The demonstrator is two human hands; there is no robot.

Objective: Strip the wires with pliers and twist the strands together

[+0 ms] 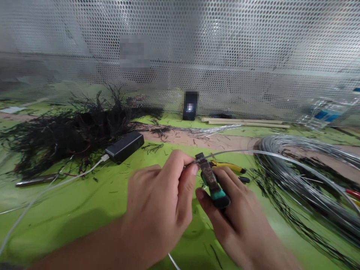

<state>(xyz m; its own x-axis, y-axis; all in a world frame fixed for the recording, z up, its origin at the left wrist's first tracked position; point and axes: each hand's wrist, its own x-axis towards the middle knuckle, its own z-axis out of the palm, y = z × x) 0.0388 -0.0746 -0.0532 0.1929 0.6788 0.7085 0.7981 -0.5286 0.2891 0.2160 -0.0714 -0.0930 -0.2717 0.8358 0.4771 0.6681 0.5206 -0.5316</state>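
Observation:
My left hand [157,200] is closed in a pinch, thumb against forefinger, on a thin metal wire [250,151] right at the pliers' jaws. My right hand [243,210] is wrapped around pliers [208,175] with worn dark jaws and green-and-black handles. Their jaws meet the wire just beyond my left fingertips. From there the wire arcs off to the right, over a coil of silvery wire [268,161]. Below my left hand a pale strand [173,261] pokes out; whether it is the same wire is hidden. Yellow-handled pliers [229,166] lie partly behind my right hand.
A tangled heap of black strands [84,131] and a black power bank [125,147] with a white cable [90,170] lie left. Cut wires [216,130], wooden sticks [244,122] and a dark upright device [189,107] stand before the perforated metal panel [168,45]. A plastic bottle [326,114] lies right.

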